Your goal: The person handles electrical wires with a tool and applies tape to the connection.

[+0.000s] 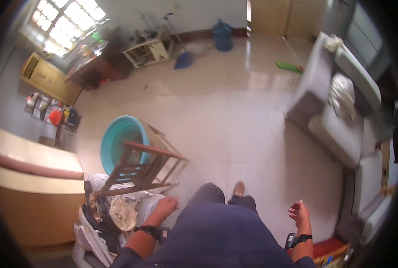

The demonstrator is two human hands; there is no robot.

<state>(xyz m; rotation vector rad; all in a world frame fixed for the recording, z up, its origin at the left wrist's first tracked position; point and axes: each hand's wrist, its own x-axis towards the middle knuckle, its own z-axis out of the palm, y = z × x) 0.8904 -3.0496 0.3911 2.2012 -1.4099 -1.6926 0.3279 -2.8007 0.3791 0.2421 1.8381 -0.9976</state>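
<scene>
My left hand (166, 207) hangs at my side with its fingers curled in, and nothing shows in it. Closest to it is a wooden chair (141, 181) with a slatted back. A turquoise basin (106, 149) rests at the chair, partly hidden by its wooden frame. My right hand (300, 211) is held out low on the other side, fingers apart and slightly bent, with nothing in it. Each wrist wears a black strap with a small device. One brown shoe (238, 188) shows ahead of my dark clothes.
Clothes and a cream cloth bag (123, 214) are heaped at the left, beside wooden cabinets (38, 210). A grey sofa (339, 134) lines the right side. Far off stand a blue water bottle (222, 35), a blue dustpan (183, 60), a pale rack (149, 51) and a green object (289, 67).
</scene>
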